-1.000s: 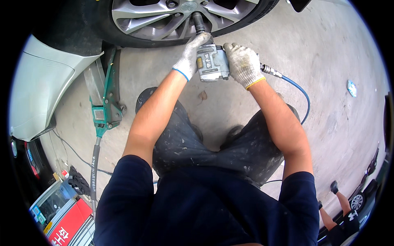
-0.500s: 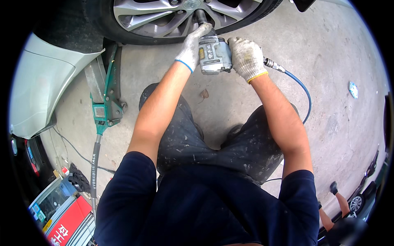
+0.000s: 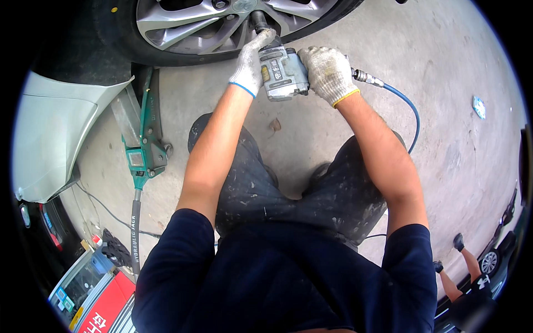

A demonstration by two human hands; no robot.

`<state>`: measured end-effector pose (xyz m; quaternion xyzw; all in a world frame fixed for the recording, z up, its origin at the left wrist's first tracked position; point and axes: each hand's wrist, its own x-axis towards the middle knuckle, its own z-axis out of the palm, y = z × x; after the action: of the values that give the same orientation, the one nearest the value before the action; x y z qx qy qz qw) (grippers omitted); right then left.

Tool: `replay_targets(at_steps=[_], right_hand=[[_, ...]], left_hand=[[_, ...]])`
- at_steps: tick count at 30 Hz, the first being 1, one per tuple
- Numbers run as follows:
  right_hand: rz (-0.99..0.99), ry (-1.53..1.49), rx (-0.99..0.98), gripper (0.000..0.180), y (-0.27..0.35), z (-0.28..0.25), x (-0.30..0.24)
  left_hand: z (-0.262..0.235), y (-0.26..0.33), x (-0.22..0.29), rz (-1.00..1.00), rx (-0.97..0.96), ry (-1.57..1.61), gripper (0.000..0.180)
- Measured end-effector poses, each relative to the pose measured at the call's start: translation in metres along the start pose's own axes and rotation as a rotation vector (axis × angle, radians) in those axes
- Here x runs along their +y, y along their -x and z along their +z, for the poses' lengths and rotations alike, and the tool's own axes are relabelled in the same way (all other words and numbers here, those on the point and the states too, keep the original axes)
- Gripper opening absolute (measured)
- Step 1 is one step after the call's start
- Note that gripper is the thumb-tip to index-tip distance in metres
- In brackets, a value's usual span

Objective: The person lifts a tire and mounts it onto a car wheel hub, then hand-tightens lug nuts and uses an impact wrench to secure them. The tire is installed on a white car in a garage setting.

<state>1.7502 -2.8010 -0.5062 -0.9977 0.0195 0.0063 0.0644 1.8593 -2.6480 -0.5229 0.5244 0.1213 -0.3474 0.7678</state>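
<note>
A grey air impact wrench [image 3: 284, 76] points at the alloy wheel [image 3: 183, 26] of a car, its socket [image 3: 259, 21] reaching in among the spokes near the hub. In a white knit glove with a blue cuff, my left hand [image 3: 251, 62] cradles the front of the wrench, thumb along its nose. My right hand [image 3: 328, 73], gloved in soiled knit with a yellow cuff, is wrapped around the wrench's rear grip. A blue air hose [image 3: 410, 105] runs from a metal coupling beside the right hand. The lug nut under the socket is hidden.
A green hydraulic floor jack [image 3: 145, 158] stands on the left, under the car beside a pale body panel [image 3: 61, 127]. A red-fronted cabinet [image 3: 108, 302] sits lower left. A dry leaf [image 3: 275, 125] lies on the concrete. Another person's legs [image 3: 471, 263] show at lower right.
The wheel, wrench and both hands sit slightly farther left in the picture, as the view shifts. Both hands keep their hold, and the socket stays at the wheel.
</note>
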Motion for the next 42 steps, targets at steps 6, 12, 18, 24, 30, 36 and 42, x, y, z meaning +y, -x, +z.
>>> replay_targets(at_steps=[6,12,18,24,30,36,42], right_hand=[[0.013,0.001,0.023,0.02,0.0,0.006,0.0],[0.006,-0.008,0.014,0.018,0.001,0.005,0.0],[0.002,-0.011,-0.024,0.019,-0.002,0.001,0.0],[0.01,-0.025,0.019,0.019,0.002,0.008,0.002],[0.0,-0.064,-0.028,0.019,-0.002,0.001,0.002],[0.013,-0.047,-0.023,0.021,-0.005,0.007,0.004],[0.03,-0.034,-0.059,0.021,-0.003,0.009,0.003]], left_hand=[[0.0,-0.004,0.0,0.007,-0.004,0.003,0.028],[-0.004,-0.007,-0.002,0.016,-0.016,-0.001,0.029],[-0.003,-0.007,0.0,0.014,-0.025,-0.03,0.03],[0.001,-0.004,-0.001,0.01,-0.017,-0.041,0.028],[0.001,-0.003,0.005,-0.029,-0.041,0.004,0.026],[0.001,-0.005,0.004,-0.031,-0.029,-0.001,0.027],[-0.002,-0.011,-0.003,0.033,-0.033,-0.045,0.027]])
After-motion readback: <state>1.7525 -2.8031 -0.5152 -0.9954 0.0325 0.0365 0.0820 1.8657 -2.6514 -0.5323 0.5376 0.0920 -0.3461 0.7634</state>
